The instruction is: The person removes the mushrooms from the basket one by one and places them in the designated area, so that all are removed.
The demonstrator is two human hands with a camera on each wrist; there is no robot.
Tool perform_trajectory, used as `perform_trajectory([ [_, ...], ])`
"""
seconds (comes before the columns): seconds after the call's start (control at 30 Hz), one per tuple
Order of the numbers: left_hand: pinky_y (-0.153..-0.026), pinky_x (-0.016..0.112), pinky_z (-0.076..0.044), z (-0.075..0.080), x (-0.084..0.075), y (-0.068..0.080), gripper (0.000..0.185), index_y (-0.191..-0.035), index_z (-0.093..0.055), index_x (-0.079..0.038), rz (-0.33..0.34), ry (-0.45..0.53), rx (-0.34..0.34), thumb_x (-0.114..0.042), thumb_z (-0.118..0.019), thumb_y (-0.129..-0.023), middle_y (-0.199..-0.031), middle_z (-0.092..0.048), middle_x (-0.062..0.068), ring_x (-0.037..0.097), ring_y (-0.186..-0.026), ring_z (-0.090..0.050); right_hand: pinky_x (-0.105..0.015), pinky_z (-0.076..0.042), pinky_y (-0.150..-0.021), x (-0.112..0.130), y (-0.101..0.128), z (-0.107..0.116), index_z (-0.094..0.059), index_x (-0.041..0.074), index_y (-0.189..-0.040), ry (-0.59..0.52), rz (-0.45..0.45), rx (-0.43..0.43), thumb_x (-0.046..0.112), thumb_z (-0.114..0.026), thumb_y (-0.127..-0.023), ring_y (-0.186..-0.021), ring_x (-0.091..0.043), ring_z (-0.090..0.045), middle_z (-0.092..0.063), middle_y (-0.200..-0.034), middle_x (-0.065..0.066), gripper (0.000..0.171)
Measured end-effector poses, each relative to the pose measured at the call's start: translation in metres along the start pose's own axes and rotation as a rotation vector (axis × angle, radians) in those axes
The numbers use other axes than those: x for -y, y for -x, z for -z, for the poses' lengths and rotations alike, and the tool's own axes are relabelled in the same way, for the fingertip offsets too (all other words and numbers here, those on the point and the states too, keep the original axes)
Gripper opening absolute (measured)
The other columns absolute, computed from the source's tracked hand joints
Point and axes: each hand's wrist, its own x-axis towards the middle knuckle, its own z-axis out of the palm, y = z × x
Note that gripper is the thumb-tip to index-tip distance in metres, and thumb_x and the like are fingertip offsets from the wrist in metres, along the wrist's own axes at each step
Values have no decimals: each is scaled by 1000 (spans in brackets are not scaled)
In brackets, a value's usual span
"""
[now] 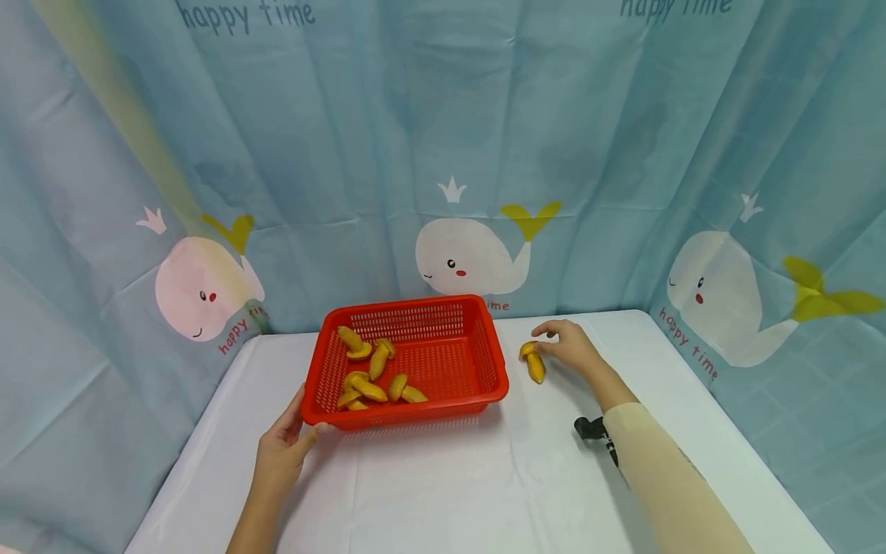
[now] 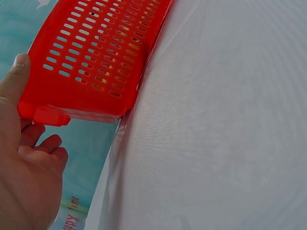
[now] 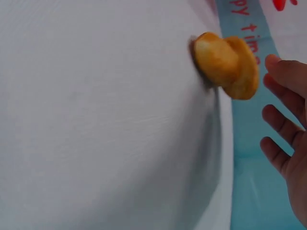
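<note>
You have a bright red basket (image 1: 484, 338) with a slotted mesh pattern on its walls and floor. Inside the basket lie yellow-orange mushroom-shaped pieces (image 1: 374, 377), some paler yellow on the stem. Just right of the basket, one more mushroom piece (image 1: 534, 363) shows the same golden orange. The bench (image 1: 484, 485) under the basket wears a plain white cloth. Behind the basket hangs a pale blue curtain (image 1: 346, 131) printed with white whales, yellow tails, small white crowns and "happy time" lettering in red and dark blue.
</note>
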Motion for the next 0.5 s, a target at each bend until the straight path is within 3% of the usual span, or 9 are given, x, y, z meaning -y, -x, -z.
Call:
perform_trajectory([
  [0.2, -107, 14, -40, 0, -2, 1, 76, -158, -39, -32, 25, -2, -4, -23, -76, -93, -164, -38, -1, 2, -148, -37, -51, -52, -97, 23, 1, 12, -74, 12, -120, -8, 32, -46, 24, -75, -96, -116, -35, -56, -69, -122, -11, 27],
  [0.5, -108, 20, -41, -1, -2, 0, 76, -159, -37, -35, 43, -16, -6, -27, -75, -94, -164, -37, -3, 8, -151, -35, -59, -50, -102, 57, -9, 27, -73, 12, -122, -13, 97, -49, 27, -74, -96, -123, -38, -56, -67, -130, -14, 30],
])
